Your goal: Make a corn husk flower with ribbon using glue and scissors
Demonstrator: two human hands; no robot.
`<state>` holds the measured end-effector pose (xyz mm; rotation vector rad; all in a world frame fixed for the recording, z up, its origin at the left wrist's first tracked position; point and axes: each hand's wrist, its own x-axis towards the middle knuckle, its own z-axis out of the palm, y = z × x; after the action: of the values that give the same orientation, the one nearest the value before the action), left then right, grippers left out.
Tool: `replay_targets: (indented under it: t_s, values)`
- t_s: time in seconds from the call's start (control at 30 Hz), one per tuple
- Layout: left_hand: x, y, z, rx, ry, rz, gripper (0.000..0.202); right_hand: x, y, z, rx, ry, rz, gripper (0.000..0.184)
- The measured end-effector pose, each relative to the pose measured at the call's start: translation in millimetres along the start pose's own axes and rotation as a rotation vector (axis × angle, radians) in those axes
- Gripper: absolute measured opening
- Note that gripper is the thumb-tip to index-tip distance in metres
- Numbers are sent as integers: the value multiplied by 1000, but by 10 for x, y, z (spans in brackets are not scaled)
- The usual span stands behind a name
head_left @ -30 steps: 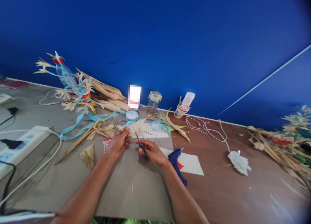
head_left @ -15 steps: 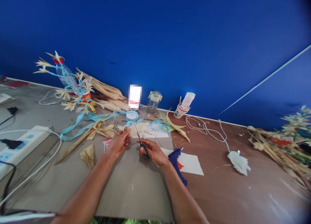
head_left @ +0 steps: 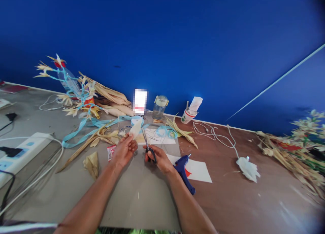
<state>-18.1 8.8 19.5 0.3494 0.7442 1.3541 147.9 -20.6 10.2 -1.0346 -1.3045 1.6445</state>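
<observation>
Between the fingertips of my left hand point(head_left: 126, 148) is a pale piece of corn husk point(head_left: 136, 128), held upright with its tip pointing away from me. My right hand point(head_left: 158, 158) grips black-handled scissors point(head_left: 145, 137), fingers around the handles. The blades point up and away, just right of the husk piece and apart from it. Beyond both hands lies a white sheet point(head_left: 166, 138) with thin dark wires on it. A blue glue gun point(head_left: 184, 173) rests beside my right forearm, partly on a white card point(head_left: 201, 171).
A blue ribbon roll point(head_left: 137, 121), a lidded jar point(head_left: 160, 107) and a paper cup point(head_left: 188, 116) stand toward the wall. Husk flowers on blue stems point(head_left: 73, 88) rise at the left above a power strip point(head_left: 24, 152). Dried husks point(head_left: 284, 156) lie far right.
The husk piece in my left hand has turned from lying low to standing upright. The scissors' blades have shifted slightly and look more closed in on the husk's right side.
</observation>
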Motion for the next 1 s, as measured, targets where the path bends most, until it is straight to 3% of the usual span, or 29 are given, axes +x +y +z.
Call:
replay_targets:
  t_s: [0.23,0.57,1.0]
  values:
    - [-56,-113,44,65,-50,1,41,99,102,55,323,259,-106,45]
    - [-83,-424,53,380,-89,-26,46,141,42,141,403,420,-66,52]
    - [-56,-331,-15,461,-250,-39,37,90,-32,-1,235,324,-96,49]
